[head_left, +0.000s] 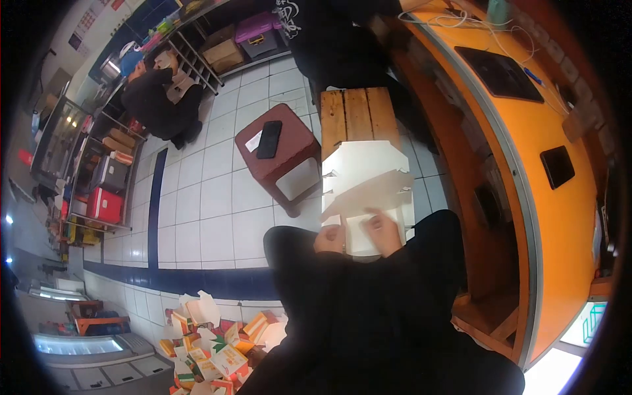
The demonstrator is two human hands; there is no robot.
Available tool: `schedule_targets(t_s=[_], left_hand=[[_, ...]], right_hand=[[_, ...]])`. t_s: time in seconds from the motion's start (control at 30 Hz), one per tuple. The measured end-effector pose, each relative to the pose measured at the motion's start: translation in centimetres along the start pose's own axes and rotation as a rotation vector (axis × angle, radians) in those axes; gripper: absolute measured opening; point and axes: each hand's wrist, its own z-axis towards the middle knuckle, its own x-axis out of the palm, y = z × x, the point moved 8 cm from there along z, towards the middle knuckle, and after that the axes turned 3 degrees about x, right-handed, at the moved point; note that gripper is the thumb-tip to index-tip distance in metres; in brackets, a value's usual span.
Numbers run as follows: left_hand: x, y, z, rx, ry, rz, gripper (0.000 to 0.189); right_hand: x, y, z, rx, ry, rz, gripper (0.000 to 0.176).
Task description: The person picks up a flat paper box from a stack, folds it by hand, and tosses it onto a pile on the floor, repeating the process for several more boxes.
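Note:
A white cardboard box (367,161), partly folded with its tall lid standing up and away from me, lies in front of my lap at the near end of a wooden bench. My left hand (330,238) is closed on the box's near left corner, beside a raised side flap. Over the near right part of the box's tray is my right hand (384,232), slightly blurred, its fingers apart and pointing into the box. Slotted tabs stick out along both sides of the cardboard.
The wooden bench (359,112) extends ahead. Left of it stands a maroon stool (289,168) with a phone (269,139) on it. An orange counter (507,131) runs along my right. Printed cartons (217,355) are piled at lower left. A person (158,99) crouches by shelves; another stands ahead.

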Motion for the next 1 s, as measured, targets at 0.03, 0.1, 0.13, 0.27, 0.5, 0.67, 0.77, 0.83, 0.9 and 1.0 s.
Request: schedule_targets(t_s=[0.03,0.1,0.13,0.27,0.5,0.67,0.77,0.83,0.9,1.0], left_hand=[[-0.2,-0.4,-0.1,0.030,-0.030,0.074,0.027],[-0.1,-1.2,-0.4,0.086,-0.069,0.103,0.025],[-0.2,-1.9,-0.6,0.144,-0.112,0.140,0.023],[0.7,-7.5,-1.8,0.659,-0.149,0.374,0.022],[11.2,-8.0,-4.5,0.191,0.551,0.312,0.044],[12.6,-6.6,-3.1,0.242,0.434,0.289,0.034],[12.6,-5.9,-2.5,0.123,0.457,0.206,0.035],[12.7,-5.4,-2.2,0.094,0.450,0.175,0.035],[13.0,-4.8,-1.7,0.064,0.440,0.140,0.036],[12.7,-4.4,-1.2,0.061,0.385,0.113,0.035]], right_hand=[[-3.9,1.1,0.4,0.072,-0.183,-0.019,0.031],[-9.4,-0.5,1.8,-0.046,-0.528,-0.331,0.029],[-10.4,-2.0,2.3,-0.051,-0.534,-0.337,0.029],[-10.8,-5.2,4.7,0.024,-0.386,-0.258,0.034],[-9.3,-4.8,3.4,0.069,-0.272,-0.157,0.026],[-7.6,-5.8,3.2,0.175,-0.120,0.013,0.022],[-7.1,-4.5,2.9,0.168,-0.092,0.047,0.021],[-6.6,-3.8,2.6,0.181,-0.071,0.043,0.020],[-6.7,-2.0,2.2,0.027,-0.144,-0.347,0.021],[-5.6,-2.2,1.6,-0.021,-0.035,-0.477,0.023]])
